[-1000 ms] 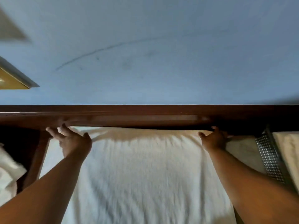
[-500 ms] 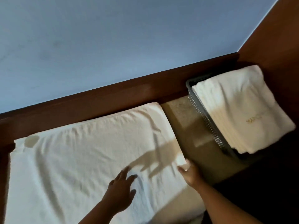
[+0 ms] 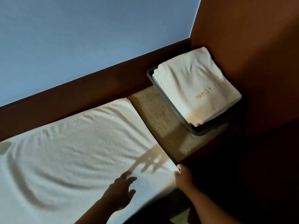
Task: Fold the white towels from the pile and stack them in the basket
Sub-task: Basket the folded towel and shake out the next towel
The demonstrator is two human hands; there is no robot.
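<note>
Fold step: left hand (image 3: pixel 119 192) lay flat on towel (image 3: pixel 72 151), fingers spread; right hand (image 3: pixel 182 177) pinched its corner. Next likely: carry corner across, past left hand.

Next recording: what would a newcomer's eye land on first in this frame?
The big white towel spread flat across the lower left, rippled with creases, with the right hand gripping its near right corner and the left hand open above it. Next, at upper right, the grey basket tucked into the corner, stacked high with folded towels, the top one lettered in gold.
</note>
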